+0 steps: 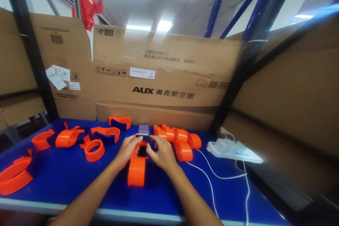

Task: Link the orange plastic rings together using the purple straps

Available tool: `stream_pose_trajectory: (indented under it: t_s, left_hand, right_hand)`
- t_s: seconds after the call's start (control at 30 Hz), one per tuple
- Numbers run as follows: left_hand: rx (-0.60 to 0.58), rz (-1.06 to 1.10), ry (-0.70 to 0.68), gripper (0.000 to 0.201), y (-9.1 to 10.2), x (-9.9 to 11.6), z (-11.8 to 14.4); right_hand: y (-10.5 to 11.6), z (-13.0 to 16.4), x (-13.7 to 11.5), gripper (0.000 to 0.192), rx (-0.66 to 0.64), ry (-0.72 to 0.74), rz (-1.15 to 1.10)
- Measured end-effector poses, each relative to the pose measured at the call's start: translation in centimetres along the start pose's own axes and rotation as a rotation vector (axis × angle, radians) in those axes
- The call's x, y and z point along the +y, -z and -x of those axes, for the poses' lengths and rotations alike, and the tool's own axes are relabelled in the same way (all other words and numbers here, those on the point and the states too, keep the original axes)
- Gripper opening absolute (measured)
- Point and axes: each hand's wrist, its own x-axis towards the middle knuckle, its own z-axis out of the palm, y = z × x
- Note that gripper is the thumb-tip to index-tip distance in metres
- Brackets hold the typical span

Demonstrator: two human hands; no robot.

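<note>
An orange plastic loop [136,172] with a dark part near its upper end is between my hands, above the blue tabletop. My left hand [127,151] is closed on the loop's upper left side, thumb on top. My right hand [163,152] has its fingers bent and pinched at the upper right side of the same piece, by the dark part. What lies under the right fingertips is partly hidden. Just beyond the hands stands a small device with a lit screen [143,129], its lower edge close to my fingertips.
Several orange loops, some with dark blue strips, lie left, including a round one [94,150]. More orange loops [181,135] are grouped at right. A white power strip [234,150] with white cables sits farther right. A cardboard panel [164,77] and dark posts bound the table [106,180].
</note>
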Motion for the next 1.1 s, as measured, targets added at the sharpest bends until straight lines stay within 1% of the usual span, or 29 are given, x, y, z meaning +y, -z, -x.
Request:
stream_pose_trajectory:
  t_s: [0.17,0.23,0.3,0.43,0.5,0.63,0.7,0.77,0.83,0.9,0.97,1.03,1.1]
  left_hand:
    - [-0.024,-0.008,-0.012,0.032,0.3,0.0,-0.1]
    - [-0.061,0.032,-0.007,0.031,0.5,0.1,-0.3]
    - [-0.069,0.071,-0.006,0.031,0.7,0.3,-0.5]
    - [0.017,0.101,-0.028,0.034,0.9,0.7,-0.6]
    - [0.034,0.112,-0.031,0.036,0.9,0.8,-0.6]
    - [0.043,0.118,-0.021,0.034,0.7,0.7,-0.4]
    - [0.046,0.109,-0.016,0.033,0.5,0.6,-0.3]
    - [0.045,0.099,-0.019,0.034,0.4,0.6,-0.2]
    - [0.044,0.097,-0.010,0.035,0.3,0.6,-0.2]
    - [0.050,0.097,0.005,0.036,0.2,0.7,-0.1]
    - [0.051,0.088,0.017,0.037,0.0,0.8,0.1]
    - [0.026,0.063,0.021,0.038,-0.2,0.8,0.2]
    - [-0.015,0.028,0.021,0.039,-0.4,0.7,0.4]
  right_hand:
    - [0.1,0.0,0.0,0.024,-0.021,-0.013,-0.045]
    - [0.4,-0.2,0.2,0.023,0.005,-0.061,-0.093]
    - [0.8,-0.4,0.6,0.023,0.052,-0.128,-0.128]
    - [1.3,-0.9,1.7,0.025,0.141,-0.256,-0.111]
    - [1.4,-1.0,2.1,0.022,0.117,-0.293,-0.062]
    - [1.3,-0.6,2.8,0.014,-0.015,-0.299,0.065]
    - [1.2,-0.3,3.0,0.012,-0.057,-0.304,0.101]
    - [1.2,-0.1,3.1,0.011,-0.069,-0.320,0.132]
    - [1.4,0.0,3.0,0.011,-0.055,-0.330,0.151]
    - [1.6,-0.1,2.7,0.012,-0.036,-0.317,0.143]
    - [1.8,-0.3,2.0,0.016,-0.029,-0.268,0.089]
    - [2.0,-0.5,1.1,0.022,-0.031,-0.174,-0.009]
    - [2.0,-0.6,0.1,0.033,-0.050,-0.060,-0.099]
